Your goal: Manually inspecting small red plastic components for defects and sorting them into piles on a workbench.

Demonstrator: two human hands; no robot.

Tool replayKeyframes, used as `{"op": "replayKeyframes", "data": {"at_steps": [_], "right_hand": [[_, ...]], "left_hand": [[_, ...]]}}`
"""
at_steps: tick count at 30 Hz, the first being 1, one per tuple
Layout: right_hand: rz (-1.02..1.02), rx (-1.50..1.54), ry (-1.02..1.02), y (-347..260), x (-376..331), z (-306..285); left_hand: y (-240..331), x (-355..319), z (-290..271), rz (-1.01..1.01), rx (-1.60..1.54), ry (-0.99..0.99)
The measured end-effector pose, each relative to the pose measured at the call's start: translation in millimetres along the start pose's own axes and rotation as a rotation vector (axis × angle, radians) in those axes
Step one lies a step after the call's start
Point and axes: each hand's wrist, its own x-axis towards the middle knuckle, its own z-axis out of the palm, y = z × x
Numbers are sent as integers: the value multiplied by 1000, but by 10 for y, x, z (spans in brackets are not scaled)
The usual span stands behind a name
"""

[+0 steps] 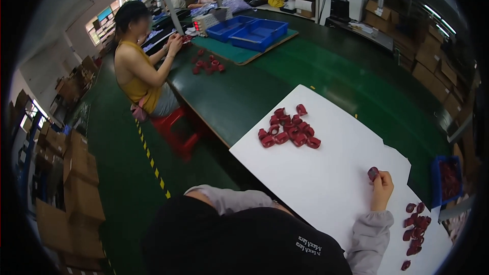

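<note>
Green workbench (326,71) runs the length of a factory floor, cardboard cartons (76,173) stacked at far left. Co-worker in a yellow top (135,79) sits on a red stool (175,127), handling small red parts. Left hand: not visible, state cannot be told. White sheet (316,173) carries a pile of red plastic rings (288,128). Right hand (382,189) pinches one red ring (373,173) at the fingertips, lifted just above the sheet. Judgement: steady fingertip grip, ring turned to the light for checking. Further rings (415,226) lie beside the wrist; blue bin (445,179) at right.
</note>
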Motion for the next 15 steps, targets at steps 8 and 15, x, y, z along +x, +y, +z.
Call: {"op": "replayKeyframes", "data": {"at_steps": [8,15], "right_hand": [[-3,26,-14,-167,-22,22],[-48,-129,-30,-304,-175,-40]], "left_hand": [[-431,-49,-156,-6,-254,-140],[-166,-99,-43,77,-21,-25]]}}
